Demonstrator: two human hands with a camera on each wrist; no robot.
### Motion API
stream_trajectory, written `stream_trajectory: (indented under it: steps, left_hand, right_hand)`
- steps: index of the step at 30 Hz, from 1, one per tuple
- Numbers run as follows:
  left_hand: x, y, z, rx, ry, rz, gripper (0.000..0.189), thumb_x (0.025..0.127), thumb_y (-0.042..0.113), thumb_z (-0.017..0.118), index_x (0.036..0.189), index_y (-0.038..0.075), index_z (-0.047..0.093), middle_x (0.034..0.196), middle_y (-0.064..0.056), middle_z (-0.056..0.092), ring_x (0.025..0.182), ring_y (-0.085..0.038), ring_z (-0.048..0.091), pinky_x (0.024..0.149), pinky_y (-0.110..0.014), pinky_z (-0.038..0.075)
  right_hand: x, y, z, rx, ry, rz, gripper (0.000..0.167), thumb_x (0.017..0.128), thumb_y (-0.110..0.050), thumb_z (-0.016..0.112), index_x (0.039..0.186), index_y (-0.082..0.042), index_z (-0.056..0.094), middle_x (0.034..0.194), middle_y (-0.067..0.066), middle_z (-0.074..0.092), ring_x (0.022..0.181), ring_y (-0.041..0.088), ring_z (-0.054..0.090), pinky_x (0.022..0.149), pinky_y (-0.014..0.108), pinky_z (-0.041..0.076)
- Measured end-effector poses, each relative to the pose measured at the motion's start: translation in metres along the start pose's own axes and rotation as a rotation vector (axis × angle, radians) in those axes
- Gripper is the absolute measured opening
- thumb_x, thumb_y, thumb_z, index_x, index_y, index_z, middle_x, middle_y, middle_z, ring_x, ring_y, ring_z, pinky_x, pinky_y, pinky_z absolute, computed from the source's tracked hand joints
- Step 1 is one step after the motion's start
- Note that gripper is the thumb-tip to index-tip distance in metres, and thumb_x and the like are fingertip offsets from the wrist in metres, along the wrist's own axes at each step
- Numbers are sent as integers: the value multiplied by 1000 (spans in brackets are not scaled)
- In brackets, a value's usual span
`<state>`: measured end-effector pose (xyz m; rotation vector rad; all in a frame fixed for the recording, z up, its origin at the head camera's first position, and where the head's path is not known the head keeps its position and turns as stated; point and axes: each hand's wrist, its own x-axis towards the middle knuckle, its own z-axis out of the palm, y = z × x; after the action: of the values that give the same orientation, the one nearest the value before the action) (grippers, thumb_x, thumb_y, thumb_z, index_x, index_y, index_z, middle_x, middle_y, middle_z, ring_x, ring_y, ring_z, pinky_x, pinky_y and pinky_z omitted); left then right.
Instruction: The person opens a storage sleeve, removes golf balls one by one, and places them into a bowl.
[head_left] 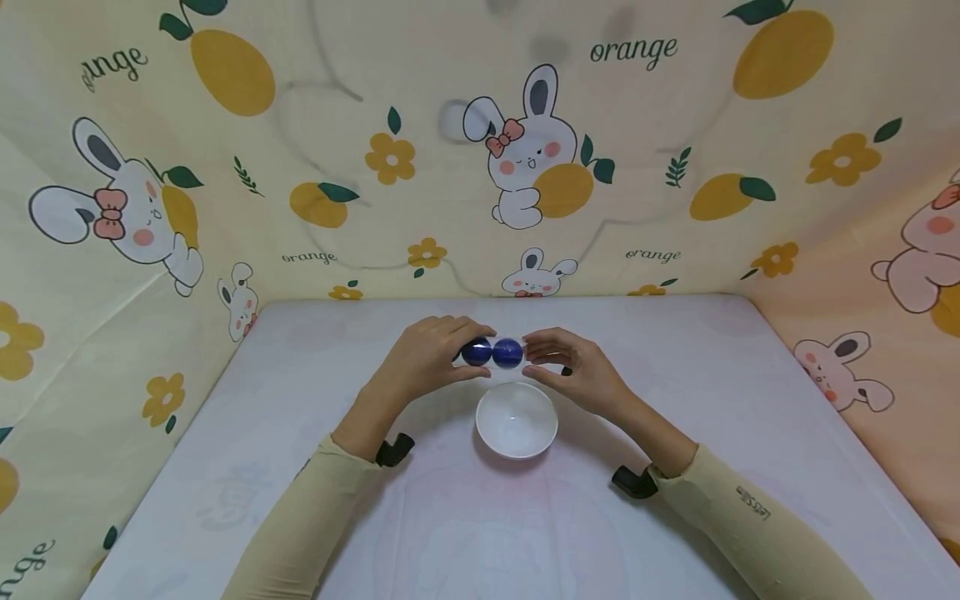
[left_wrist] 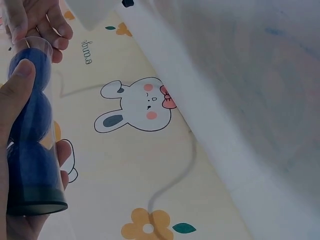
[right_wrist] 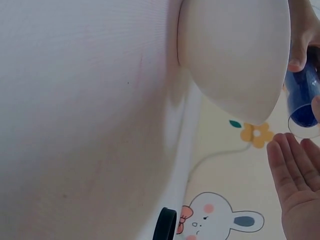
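My left hand [head_left: 435,354] grips a clear tube [left_wrist: 57,165] with a dark base, its thumb lying along the side. Blue balls [head_left: 507,353] sit in a row inside; three show in the left wrist view. The tube lies roughly sideways in the head view, its clear open end facing my right hand [head_left: 577,367]. The right fingers are extended and slightly bent around that end, with fingertips right at the rim and nothing gripped. Just below the tube in the head view, a white bowl [head_left: 517,421] stands on the table.
A flat black cap [right_wrist: 165,225] rests on the table [head_left: 450,533], partly hidden behind my right hand in the head view. Printed cloth [head_left: 637,250] with rabbits and oranges walls in the back and both sides. Each wrist carries a black camera mount [head_left: 633,482].
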<state>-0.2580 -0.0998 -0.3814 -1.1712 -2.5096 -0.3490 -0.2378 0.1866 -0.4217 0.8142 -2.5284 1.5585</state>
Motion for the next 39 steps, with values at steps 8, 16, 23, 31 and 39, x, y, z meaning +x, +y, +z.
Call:
stream_trajectory:
  steps: [8, 16, 23, 31, 39]
  left_hand:
    - [0, -1, 2, 20, 17, 15, 64, 86, 51, 89, 138, 18, 71, 126, 0, 76, 109, -20, 73, 99, -40, 60]
    - [-2, -2, 2, 40, 67, 53, 62, 83, 46, 93, 134, 16, 73, 122, 0, 77, 105, -20, 74, 97, -39, 61]
    - [-3, -1, 2, 73, 88, 80, 62, 83, 46, 93, 133, 16, 74, 121, 0, 77, 105, -20, 74, 98, -40, 61]
    - [-2, -2, 5, 11, 61, 38, 60, 87, 48, 89, 136, 17, 72, 126, -1, 76, 110, -19, 72, 100, -39, 60]
    - [-2, -3, 6, -59, 15, -27, 61, 89, 51, 86, 138, 19, 70, 130, -2, 75, 113, -21, 72, 100, -40, 60]
  right_hand:
    - [0, 0, 0, -3, -6, 3, 48, 96, -12, 83, 140, -5, 64, 128, 7, 73, 116, 26, 72, 102, 30, 58]
    - [0, 1, 0, 4, -17, 6, 50, 96, -13, 83, 141, -3, 63, 128, 7, 73, 116, 25, 72, 104, 36, 58]
    - [0, 1, 2, 3, -11, 8, 48, 95, -13, 84, 139, -7, 65, 128, 7, 73, 115, 25, 72, 103, 35, 59]
    - [-1, -2, -2, -28, 11, 19, 48, 95, -15, 84, 139, -9, 66, 130, 8, 72, 116, 25, 73, 105, 40, 58]
    - [-1, -3, -3, -10, 11, 5, 49, 95, -15, 85, 139, -9, 66, 129, 6, 71, 115, 23, 73, 104, 37, 58]
